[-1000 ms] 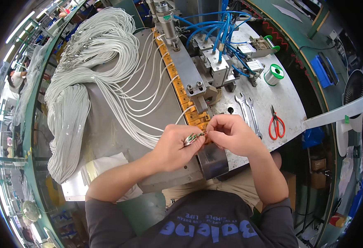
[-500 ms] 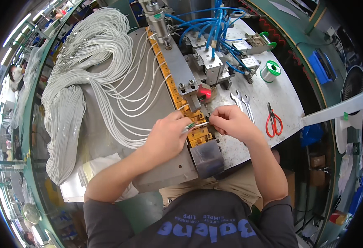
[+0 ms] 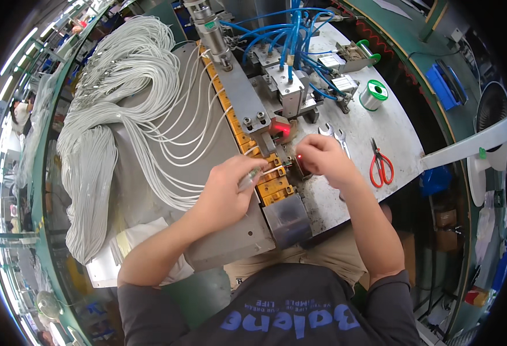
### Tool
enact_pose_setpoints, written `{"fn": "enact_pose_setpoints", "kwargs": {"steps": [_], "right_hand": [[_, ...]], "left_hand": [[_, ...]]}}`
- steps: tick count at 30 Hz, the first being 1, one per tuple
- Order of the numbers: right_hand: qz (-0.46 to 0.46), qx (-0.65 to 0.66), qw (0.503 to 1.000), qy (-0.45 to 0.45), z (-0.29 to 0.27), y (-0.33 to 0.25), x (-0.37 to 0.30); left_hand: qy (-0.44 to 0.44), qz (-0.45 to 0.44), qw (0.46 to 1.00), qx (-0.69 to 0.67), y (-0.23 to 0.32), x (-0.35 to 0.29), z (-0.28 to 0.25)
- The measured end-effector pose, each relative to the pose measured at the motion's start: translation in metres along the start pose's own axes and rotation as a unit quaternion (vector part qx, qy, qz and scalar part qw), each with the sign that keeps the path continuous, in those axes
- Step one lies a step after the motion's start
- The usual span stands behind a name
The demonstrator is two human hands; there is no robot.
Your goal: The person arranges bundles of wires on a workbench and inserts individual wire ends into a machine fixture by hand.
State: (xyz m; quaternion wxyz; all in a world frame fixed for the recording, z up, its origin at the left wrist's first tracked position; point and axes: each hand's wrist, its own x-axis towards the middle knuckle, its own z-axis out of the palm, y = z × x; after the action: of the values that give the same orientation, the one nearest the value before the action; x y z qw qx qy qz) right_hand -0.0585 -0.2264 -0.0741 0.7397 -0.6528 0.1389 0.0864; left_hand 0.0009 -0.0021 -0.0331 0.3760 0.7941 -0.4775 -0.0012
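Observation:
My left hand is closed at the left edge of a row of yellow fixture blocks, gripping a small bundle of white cable ends. One white cable lies across a yellow block by its fingertips, its thin stripped wires reaching the block's right edge. Just right of the row, my right hand is raised with fingers pinched together; whatever they hold is hidden. A small red light spot falls by those fingertips. Above both hands sits the metal press arm, with a red-lit part at its lower end.
A large heap of white cables covers the left of the bench. Blue air hoses feed the machine. To the right lie wrenches, red-handled scissors and a solder spool. A clear cover caps the row's near end.
My right hand has moved slightly up and right, away from the cable on the block. My left hand has shifted a little left, and the cable's wire ends now show.

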Motion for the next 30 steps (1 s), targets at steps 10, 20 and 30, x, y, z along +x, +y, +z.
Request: {"fn": "enact_pose_setpoints", "kwargs": {"steps": [10, 20, 30], "right_hand": [[-0.146, -0.162, 0.974, -0.054, 0.041, -0.025, -0.023], [-0.065, -0.034, 0.994, -0.082, 0.03, -0.033, -0.034], [-0.081, -0.138, 0.985, -0.064, 0.041, -0.033, -0.044]], "left_hand": [[-0.037, -0.257, 0.93, -0.258, 0.013, 0.01, -0.022], [-0.09, -0.136, 0.98, -0.115, 0.013, 0.006, -0.015], [-0.117, -0.157, 0.969, -0.152, 0.018, 0.004, -0.007]]}}
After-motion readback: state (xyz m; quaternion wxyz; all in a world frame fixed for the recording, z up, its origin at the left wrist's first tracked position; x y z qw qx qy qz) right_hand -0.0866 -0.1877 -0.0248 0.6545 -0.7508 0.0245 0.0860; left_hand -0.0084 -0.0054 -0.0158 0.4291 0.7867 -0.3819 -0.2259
